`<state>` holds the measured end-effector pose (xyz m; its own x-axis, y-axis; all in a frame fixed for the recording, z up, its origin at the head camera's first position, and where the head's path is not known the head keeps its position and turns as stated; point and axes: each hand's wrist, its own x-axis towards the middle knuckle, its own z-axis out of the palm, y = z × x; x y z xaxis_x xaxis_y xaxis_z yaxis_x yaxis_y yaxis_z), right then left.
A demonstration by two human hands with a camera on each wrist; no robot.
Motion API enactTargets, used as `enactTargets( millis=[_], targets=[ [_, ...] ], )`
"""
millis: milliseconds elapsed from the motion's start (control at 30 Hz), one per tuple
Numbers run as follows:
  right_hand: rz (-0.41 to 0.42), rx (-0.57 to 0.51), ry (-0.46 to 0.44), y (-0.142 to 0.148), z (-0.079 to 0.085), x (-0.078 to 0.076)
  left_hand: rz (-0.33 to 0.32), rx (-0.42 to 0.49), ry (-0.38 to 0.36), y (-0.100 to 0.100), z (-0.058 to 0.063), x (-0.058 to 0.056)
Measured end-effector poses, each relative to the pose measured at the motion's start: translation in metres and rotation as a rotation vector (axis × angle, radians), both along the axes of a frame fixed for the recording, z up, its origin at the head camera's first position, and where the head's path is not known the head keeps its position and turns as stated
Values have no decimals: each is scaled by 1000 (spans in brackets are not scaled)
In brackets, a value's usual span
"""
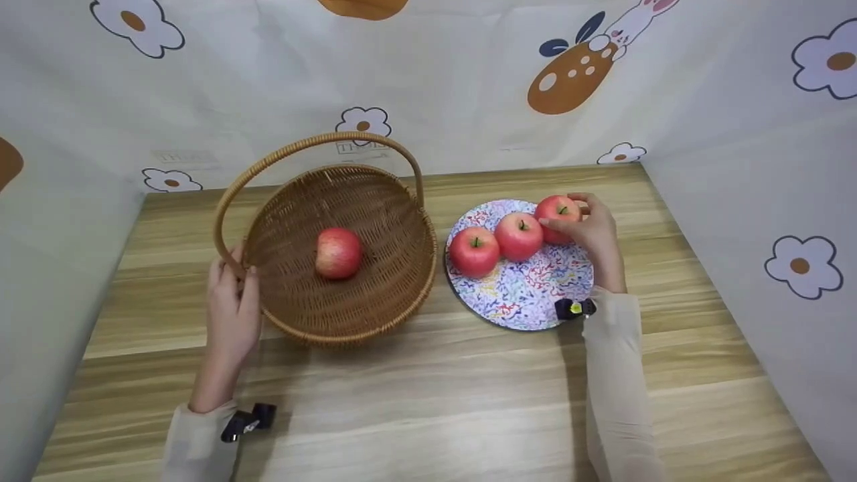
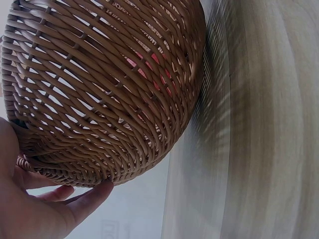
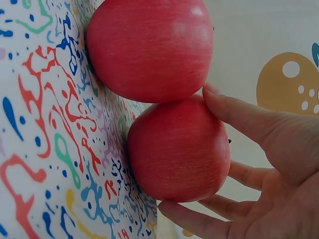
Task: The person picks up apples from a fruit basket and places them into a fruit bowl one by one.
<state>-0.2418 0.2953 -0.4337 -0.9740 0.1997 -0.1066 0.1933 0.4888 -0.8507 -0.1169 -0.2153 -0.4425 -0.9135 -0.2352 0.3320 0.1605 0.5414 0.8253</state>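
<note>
A brown wicker basket [image 1: 388,221] with a tall arched handle stands on the left, one red apple [image 1: 339,253] lying on its side inside. My left hand [image 1: 231,311] grips the basket's left rim near the foot of the handle; in the left wrist view its fingers [image 2: 92,201] lie against the weave. To the right, a round multicoloured speckled plate [image 1: 535,288] carries a row of three red apples. My right hand [image 1: 596,231] holds the far right apple [image 3: 179,149] between thumb and fingers. The middle apple [image 1: 519,237] touches it, and the left apple [image 1: 475,254] sits near the plate's edge.
The wood-grain table [image 1: 428,402] extends in front of the basket and plate. A pale printed sheet [image 1: 469,87] hangs behind the table and along both sides. Small black devices are strapped at both wrists.
</note>
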Motion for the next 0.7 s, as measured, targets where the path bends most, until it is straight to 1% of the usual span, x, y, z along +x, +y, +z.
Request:
enactTargets(
  millis=[133, 233, 400, 700],
  targets=[
    [5, -3, -10, 1, 1, 0, -5, 21, 2, 0, 0, -1],
    [6, -3, -4, 1, 1, 0, -21, 34, 16, 0, -1, -2],
    [5, 6, 19, 0, 2, 0, -42, 24, 22, -2, -1, -3],
    [2, 0, 9, 0, 4, 1, -27, 21, 10, -2, -1, -3]
  ],
)
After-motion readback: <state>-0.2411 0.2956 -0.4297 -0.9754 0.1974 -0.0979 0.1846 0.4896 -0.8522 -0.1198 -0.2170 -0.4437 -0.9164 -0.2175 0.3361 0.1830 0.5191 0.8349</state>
